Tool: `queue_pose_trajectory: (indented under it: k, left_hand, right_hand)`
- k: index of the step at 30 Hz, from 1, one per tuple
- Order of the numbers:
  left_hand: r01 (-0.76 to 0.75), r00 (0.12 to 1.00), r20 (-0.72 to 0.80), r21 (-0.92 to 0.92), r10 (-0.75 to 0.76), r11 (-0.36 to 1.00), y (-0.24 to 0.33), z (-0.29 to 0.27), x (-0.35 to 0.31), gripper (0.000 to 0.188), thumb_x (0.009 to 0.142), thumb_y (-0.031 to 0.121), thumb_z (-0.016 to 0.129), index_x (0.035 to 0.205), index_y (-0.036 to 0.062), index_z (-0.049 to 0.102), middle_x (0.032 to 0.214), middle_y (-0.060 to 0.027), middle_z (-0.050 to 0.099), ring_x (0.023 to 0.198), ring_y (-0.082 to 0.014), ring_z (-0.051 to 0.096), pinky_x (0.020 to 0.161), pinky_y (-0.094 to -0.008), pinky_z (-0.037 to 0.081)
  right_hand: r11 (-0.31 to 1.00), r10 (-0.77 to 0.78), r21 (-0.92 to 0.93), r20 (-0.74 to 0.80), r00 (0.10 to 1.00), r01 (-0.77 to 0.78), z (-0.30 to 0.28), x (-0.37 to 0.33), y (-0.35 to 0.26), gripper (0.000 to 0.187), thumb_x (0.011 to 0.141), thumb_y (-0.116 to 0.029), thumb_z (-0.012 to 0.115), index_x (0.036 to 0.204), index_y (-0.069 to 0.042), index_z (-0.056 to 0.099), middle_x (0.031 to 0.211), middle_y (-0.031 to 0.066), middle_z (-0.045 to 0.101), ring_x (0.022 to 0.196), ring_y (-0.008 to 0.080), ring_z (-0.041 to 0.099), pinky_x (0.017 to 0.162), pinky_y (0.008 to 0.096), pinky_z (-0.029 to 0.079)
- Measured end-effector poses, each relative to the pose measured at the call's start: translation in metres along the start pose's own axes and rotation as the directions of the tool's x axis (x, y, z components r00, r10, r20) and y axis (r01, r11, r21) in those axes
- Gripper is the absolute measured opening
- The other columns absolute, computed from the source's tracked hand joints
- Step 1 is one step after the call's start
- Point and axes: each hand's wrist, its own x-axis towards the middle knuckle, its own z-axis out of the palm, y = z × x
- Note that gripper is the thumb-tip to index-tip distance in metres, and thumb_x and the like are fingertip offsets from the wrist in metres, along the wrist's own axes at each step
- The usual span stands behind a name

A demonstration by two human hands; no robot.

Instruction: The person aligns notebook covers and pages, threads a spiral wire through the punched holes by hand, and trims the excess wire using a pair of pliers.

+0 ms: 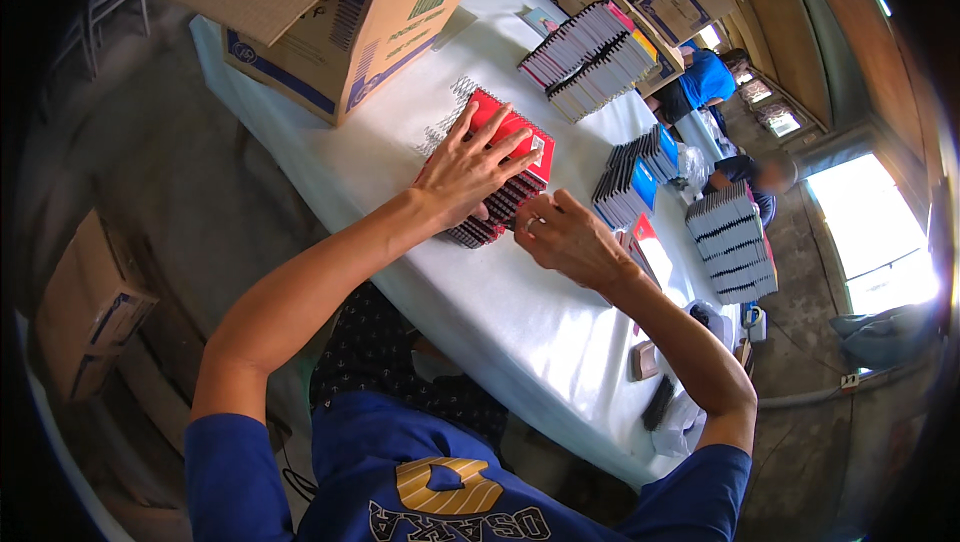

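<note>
A stack of red-covered spiral notebooks [478,231] lies on the table in front of me, their dark wire bindings facing my side. My left hand [468,167] rests across the top cover with its fingers spread. At the stack's near right corner, my right hand [568,240] is closed, the fingers pinched by the bindings. A ring shows on one finger. Whatever sits between those fingertips is too small and hidden to make out. Beyond the left hand, silvery wire coils [440,130] show at the stack's far left side.
An open cardboard box [400,32] stands at the table's far left. Notebook piles [590,60] sit at the back, with blue-covered ones [628,182] and a tall stack [732,242] to the right. White sheeting covers the table [520,332]. Two people [708,77] are beyond.
</note>
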Motion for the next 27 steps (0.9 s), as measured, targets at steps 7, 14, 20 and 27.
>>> queue_pose_trajectory:
  k: [7,14,20,27]
  left_hand:
    - [0.014,0.998,0.061,-0.018,-0.013,1.0,-0.002,-0.003,-0.003,0.106,0.055,0.042,0.088,0.147,0.0249,0.038,0.151,-0.0041,0.037,0.144,-0.0319,0.024,0.118,-0.0585,0.019]
    - [0.014,1.0,-0.011,-0.052,-0.015,0.999,-0.002,0.002,-0.007,0.104,0.053,0.041,0.089,0.144,0.0241,0.041,0.15,-0.0032,0.037,0.144,-0.0322,0.024,0.118,-0.0591,0.02]
    - [0.025,0.999,0.026,-0.046,-0.024,0.999,0.001,0.0,-0.002,0.105,0.053,0.041,0.089,0.145,0.027,0.039,0.15,-0.0024,0.037,0.144,-0.0317,0.024,0.118,-0.0588,0.02]
    - [0.041,0.995,0.09,-0.038,-0.037,0.998,-0.002,-0.004,-0.001,0.109,0.053,0.041,0.089,0.147,0.0279,0.036,0.153,-0.0022,0.033,0.145,-0.0315,0.022,0.12,-0.058,0.016]
  right_hand:
    - [0.985,0.146,-0.141,0.394,0.907,-0.098,-0.02,0.031,-0.022,0.011,0.076,-0.01,0.063,0.08,-0.005,0.072,0.076,0.0084,0.063,0.07,0.0261,0.064,0.058,0.0405,0.051]
    - [0.989,0.076,0.121,0.076,0.994,-0.085,-0.008,0.009,0.007,0.021,0.08,-0.018,0.067,0.099,-0.012,0.064,0.101,-0.0008,0.063,0.109,0.0159,0.055,0.104,0.0399,0.04]
    - [0.992,-0.106,-0.064,-0.001,0.994,0.105,0.014,-0.003,0.006,0.021,0.08,-0.02,0.067,0.1,-0.017,0.062,0.103,-0.0051,0.062,0.111,0.0149,0.053,0.105,0.0392,0.039]
    - [0.866,0.263,0.169,0.646,0.716,-0.471,0.001,0.021,-0.03,0.015,0.077,-0.012,0.066,0.09,-0.006,0.066,0.102,0.0064,0.064,0.104,0.0193,0.059,0.096,0.038,0.043]
